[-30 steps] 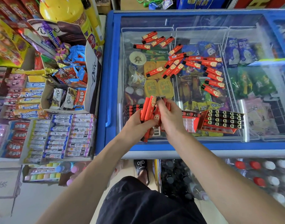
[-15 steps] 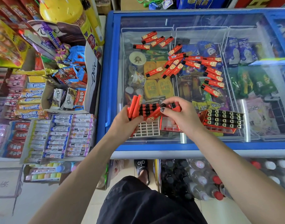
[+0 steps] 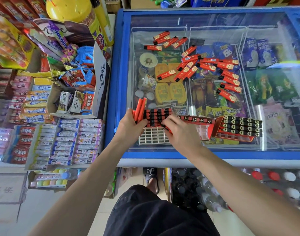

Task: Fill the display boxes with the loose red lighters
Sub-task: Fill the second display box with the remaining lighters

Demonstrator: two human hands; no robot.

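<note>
Shop interior seen from above: a blue-framed chest freezer (image 3: 119, 82) with a sliding glass lid (image 3: 214, 21) serves as the work surface. Near its front edge stands a display box with a white grid insert (image 3: 152, 137), its far rows filled with red lighters (image 3: 157, 116) set black caps up, its near cells open. The left hand (image 3: 130, 127) rests at the box's left side, fingers curled round a bundle of lighters (image 3: 140, 109) that project upward past the thumb. The right hand (image 3: 180, 132) lies over the box's right corner, fingers bent down onto the lighters there; whether it pinches one cannot be told. The hands are close but not touching. Just to the right sits a second box (image 3: 203, 128), partly filled, and beyond it a third box (image 3: 240, 127), tilted and nearly full. Loose red lighters (image 3: 229, 80) lie scattered on the glass farther back, in one small group near the left rear and a larger spread toward the centre. Left of the freezer, shelves carry a Dove chocolate carton (image 3: 101, 77) and rows of candy rolls (image 3: 67, 142).
</note>
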